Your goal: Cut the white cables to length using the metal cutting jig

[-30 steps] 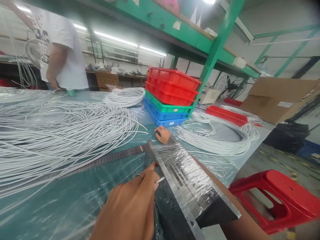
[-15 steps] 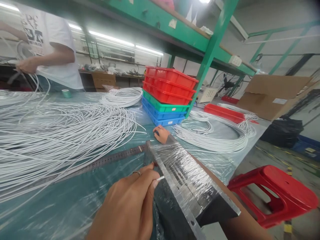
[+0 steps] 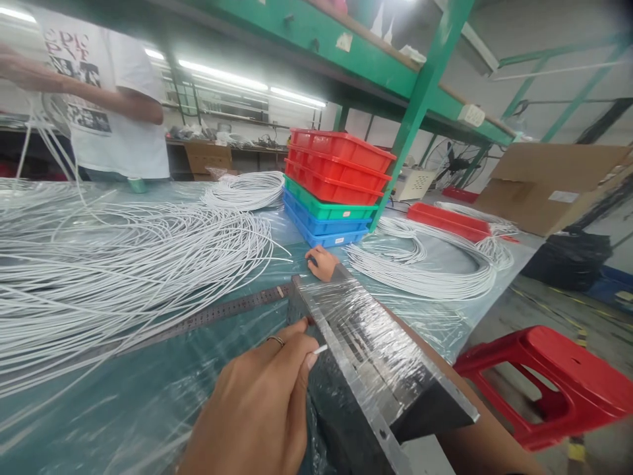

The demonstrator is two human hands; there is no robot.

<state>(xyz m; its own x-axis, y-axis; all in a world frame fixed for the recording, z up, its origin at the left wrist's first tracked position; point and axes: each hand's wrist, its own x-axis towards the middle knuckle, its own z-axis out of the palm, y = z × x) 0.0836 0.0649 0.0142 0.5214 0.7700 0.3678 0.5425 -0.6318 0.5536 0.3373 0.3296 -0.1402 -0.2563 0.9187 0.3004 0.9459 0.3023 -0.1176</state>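
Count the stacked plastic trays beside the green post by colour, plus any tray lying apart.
Red trays in the stack: 3
Green tray in the stack: 1
Blue trays in the stack: 2
Red tray lying apart among the white cable coils: 1
Total: 7

trays point(image 3: 336, 175): 5 stacked (3 red, 1 green, 1 blue) | stool point(image 3: 564, 382): 1 | hands point(image 3: 257, 409): 2

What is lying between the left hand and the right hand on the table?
In the head view, the plastic-wrapped metal block lies between them: the left hand pinches a white wire end at its near side, the right hand rests at its far end.
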